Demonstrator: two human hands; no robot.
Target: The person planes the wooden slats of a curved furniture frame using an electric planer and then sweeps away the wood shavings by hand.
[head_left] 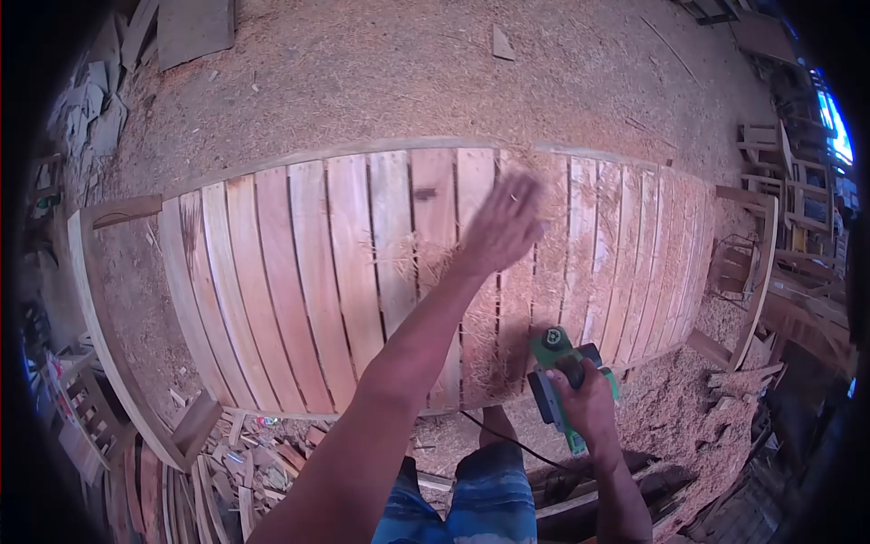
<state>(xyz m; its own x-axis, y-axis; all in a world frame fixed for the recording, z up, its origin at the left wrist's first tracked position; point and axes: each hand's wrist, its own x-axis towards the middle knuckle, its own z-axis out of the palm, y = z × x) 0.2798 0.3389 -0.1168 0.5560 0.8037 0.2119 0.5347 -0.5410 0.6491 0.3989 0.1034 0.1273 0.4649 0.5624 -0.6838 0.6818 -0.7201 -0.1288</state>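
My right hand [589, 399] is wrapped round the dark handle of a green electric planer [555, 340] at the near edge of a slatted wooden platform [308, 218]. A black cord [521, 444] runs from near the planer past my legs. Over the middle of the slats reaches my left hand [506, 227], palm down, its fingers stretched out and slightly blurred, holding nothing. Wood shavings [603, 208] lie on the slats around it and to its right. Whether the palm touches the boards I cannot tell.
Wooden end frames [86, 263] extend at the platform's left and right [768, 272]. Scrap wood [213, 490] is piled at the lower left, shavings [698, 435] at the lower right. Beyond lies a shaving-strewn floor [381, 82] with a flat board [195, 32]. Wooden furniture stands far right.
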